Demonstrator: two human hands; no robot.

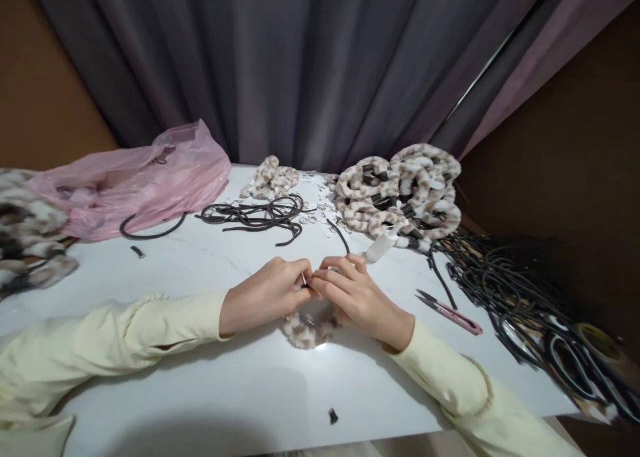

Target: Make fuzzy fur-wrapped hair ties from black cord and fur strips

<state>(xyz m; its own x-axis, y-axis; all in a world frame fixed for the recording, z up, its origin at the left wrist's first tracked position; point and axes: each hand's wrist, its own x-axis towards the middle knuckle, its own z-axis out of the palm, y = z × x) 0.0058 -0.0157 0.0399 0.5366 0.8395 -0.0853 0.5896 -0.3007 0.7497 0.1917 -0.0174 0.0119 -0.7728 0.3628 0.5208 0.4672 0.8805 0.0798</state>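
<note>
The white table (280, 387) gives me room toward its near edge. One pink bag (150, 184) lies toward the far left corner. My left hand (270, 287) and right hand (361, 297) pinch one fluffy ring (305, 333) mid-surface. One pair of snips (453, 314) lies toward the right edge, one black scrap (333, 416) near the front.

1. Single view: head-worn camera, facing forward and down across the white, marble-patterned tabletop (200, 377).
2. Range: near; bare left hand (273, 287) and bare right hand (357, 294) at frame centre.
3. Upper frame: view ends at the dark grey, pleated fabric curtain (270, 64).
</note>
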